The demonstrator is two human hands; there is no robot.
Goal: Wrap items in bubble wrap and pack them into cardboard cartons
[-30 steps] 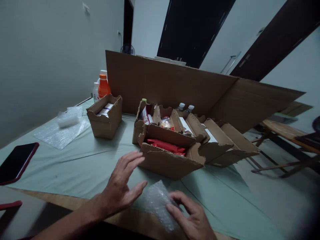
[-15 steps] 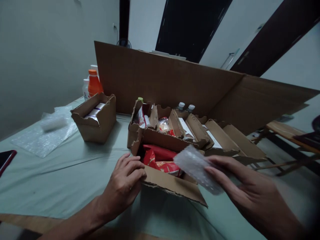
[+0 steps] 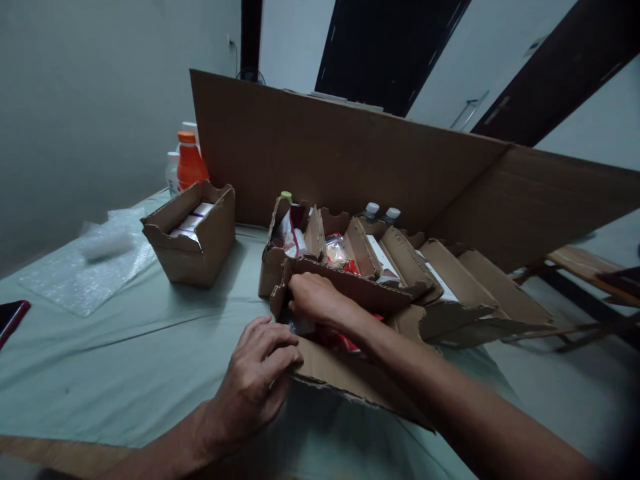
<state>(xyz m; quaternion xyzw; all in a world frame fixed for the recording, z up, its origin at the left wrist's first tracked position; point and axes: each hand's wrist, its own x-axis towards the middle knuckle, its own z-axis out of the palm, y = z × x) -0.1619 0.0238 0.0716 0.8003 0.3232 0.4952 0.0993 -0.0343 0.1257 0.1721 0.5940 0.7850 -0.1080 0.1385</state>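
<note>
My left hand [image 3: 265, 367] rests at the near left corner of a cardboard box [image 3: 350, 377], its fingers curled against the front wall and thumb underneath. My right hand [image 3: 313, 297] reaches down into the left end of that box, knuckles up, its fingertips hidden. Beneath it shows a bit of bubble wrap [image 3: 301, 325], which the closed fingers press inside. Red packets [image 3: 345, 341] lie in the box, partly covered by my right forearm.
Several cardboard bins [image 3: 345, 253] with packets stand behind the box. To the left, another bin [image 3: 210, 233] holds small cartons, near an orange bottle [image 3: 191, 163]. Bubble wrap sheets [image 3: 95, 267] and a phone [image 3: 13, 320] lie on the cloth. A tall cardboard panel [image 3: 320, 147] stands behind.
My right hand has moved left and down into the box with the bubble wrap, which was held above its right side. My left hand has stayed at the box corner.
</note>
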